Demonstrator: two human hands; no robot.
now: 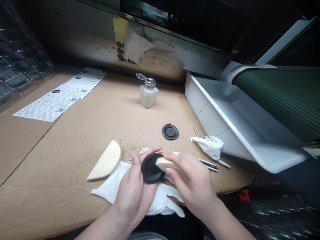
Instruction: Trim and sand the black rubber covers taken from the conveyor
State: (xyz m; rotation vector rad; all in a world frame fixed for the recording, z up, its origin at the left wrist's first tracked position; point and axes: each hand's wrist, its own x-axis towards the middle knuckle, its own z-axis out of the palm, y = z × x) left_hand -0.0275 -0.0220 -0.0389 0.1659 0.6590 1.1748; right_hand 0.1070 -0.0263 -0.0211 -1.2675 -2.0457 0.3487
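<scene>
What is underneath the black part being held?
Under the black part: a white cloth on the cardboard; the left hand and right hand, gripping a sponge, cover its middle, hiding anything there.

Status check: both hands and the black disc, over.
Left hand gripping black disc, over white cloth. Right hand pressing beige pad onto its face. Nothing between them; second disc lies apart on cardboard.

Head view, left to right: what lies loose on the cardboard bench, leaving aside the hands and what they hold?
Printed sheets → cream foam half-disc → pump dispenser bottle → loose black cap → crumpled white cloth.
</scene>
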